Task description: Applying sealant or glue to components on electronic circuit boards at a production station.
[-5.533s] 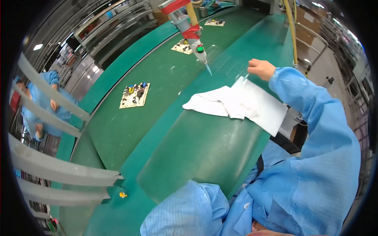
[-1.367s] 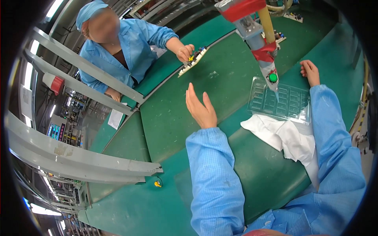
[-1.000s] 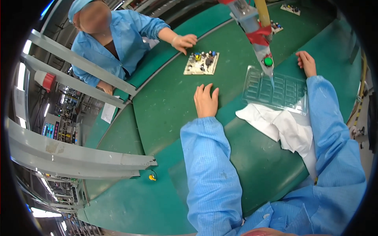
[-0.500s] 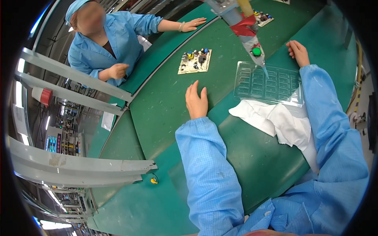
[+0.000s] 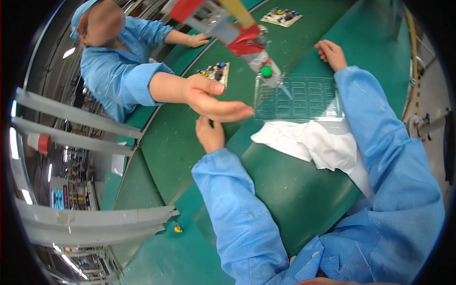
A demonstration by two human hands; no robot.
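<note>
Green belt (image 5: 294,199): a wide green conveyor surface runs from the lower centre up toward the top right, with everything here lying on it.
Left hand (image 5: 210,134): rests on the belt near its left edge, fingers loosely together and pointing away from the person, holding nothing.
Right hand (image 5: 331,53): lies on the belt just beyond the far right corner of the clear tray, fingers curled lightly, gripping nothing; whether it touches the tray rim cannot be told.
Clear tray (image 5: 304,97): a transparent plastic tray with rows of small pockets, flat on the belt between the two hands, closer to the right one.
White cloth (image 5: 313,145): crumpled, lying just on the near side of the tray and touching its edge.
Hanging tool (image 5: 259,54): a red and grey tool with a green cap, its tip over the tray's left part.
Co-worker's hand (image 5: 213,97): open and flat, reaching across from the left, above the left hand.
Circuit boards (image 5: 214,72): one beside the co-worker's arm, another (image 5: 281,16) farther up the belt.
</note>
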